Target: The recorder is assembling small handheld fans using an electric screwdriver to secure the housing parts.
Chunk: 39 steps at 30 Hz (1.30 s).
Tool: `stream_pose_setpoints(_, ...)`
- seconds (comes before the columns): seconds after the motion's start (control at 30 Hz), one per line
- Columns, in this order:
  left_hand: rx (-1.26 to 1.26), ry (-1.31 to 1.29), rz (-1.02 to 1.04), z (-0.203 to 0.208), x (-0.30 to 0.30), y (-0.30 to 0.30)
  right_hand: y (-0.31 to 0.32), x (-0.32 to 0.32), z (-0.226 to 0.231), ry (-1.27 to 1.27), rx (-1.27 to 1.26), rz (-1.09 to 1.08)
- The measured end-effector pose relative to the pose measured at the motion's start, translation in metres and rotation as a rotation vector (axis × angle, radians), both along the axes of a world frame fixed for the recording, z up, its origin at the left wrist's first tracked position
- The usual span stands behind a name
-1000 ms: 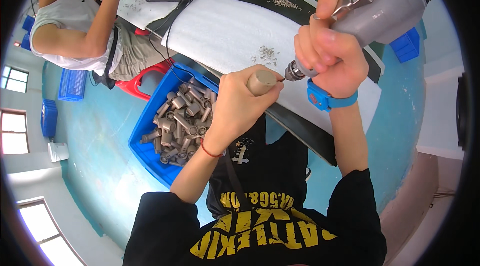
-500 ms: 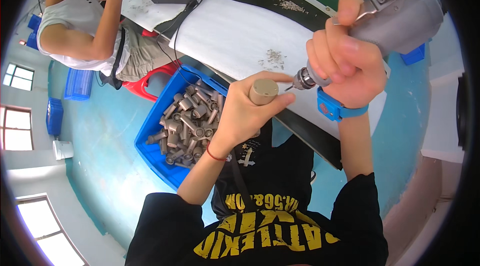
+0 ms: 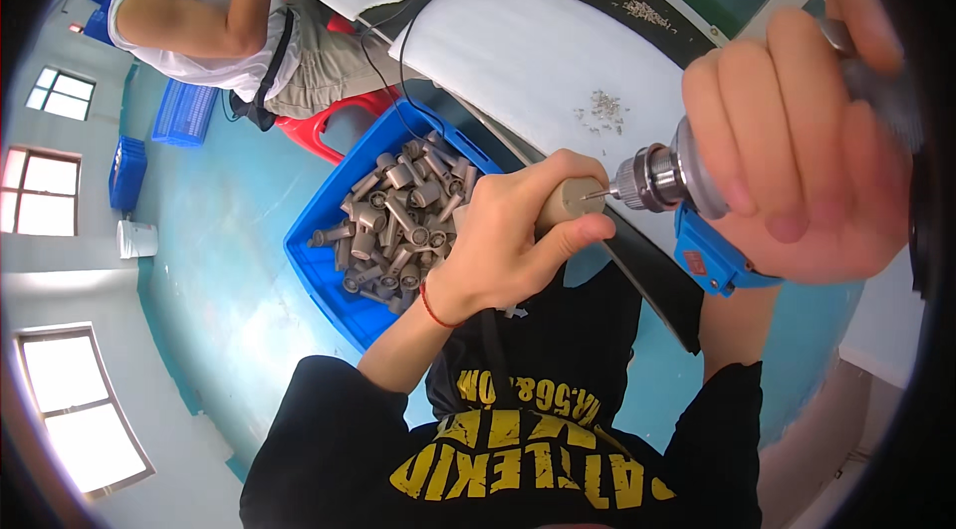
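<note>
The tan cylindrical part (image 3: 567,205) is gripped in the left hand (image 3: 520,230), its long axis running out rightward, end face turned to the drill (image 3: 699,170) that the right hand (image 3: 792,145) clasps. The thin bit (image 3: 603,194) points left at that face; whether they touch, I cannot tell. Beyond lies the tabletop (image 3: 659,292); leftward, a blue bin (image 3: 311,263).

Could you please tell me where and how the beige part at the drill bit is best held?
I would grip the beige part around its rounded side, coming from the left as the left hand does: its flat end faces the drill bit on the right, so that end is best left uncovered.
</note>
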<state>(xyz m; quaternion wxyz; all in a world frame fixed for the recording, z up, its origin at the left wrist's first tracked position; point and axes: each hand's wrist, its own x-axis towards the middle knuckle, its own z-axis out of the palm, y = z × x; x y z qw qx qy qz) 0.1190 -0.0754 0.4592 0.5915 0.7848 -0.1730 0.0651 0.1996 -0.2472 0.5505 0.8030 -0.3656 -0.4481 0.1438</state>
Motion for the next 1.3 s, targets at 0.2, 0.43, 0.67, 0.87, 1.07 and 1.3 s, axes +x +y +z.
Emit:
stream_pose_setpoints(0.2,0.006,0.005,0.002,0.001,-0.001,0.001,0.005,0.002,-0.002,-0.022,0.032,0.058)
stream_pose_setpoints(0.43,0.026,0.014,-0.027,0.007,0.001,-0.004,0.004,0.001,0.001,-0.063,0.040,0.091)
stream_pose_setpoints(0.67,0.014,-0.002,-0.025,0.003,-0.001,-0.003,0.011,0.000,-0.006,-0.030,0.048,0.162)
stream_pose_setpoints(0.87,0.041,0.006,-0.033,0.004,-0.004,-0.002,0.013,0.001,-0.004,0.026,0.029,0.223)
stream_pose_setpoints(1.07,-0.025,0.001,-0.080,0.004,-0.007,-0.003,0.016,0.004,-0.008,0.015,0.060,0.223)
stream_pose_setpoints(1.3,-0.041,0.129,-0.099,0.007,-0.003,-0.002,0.006,0.000,-0.005,0.058,0.069,0.099)
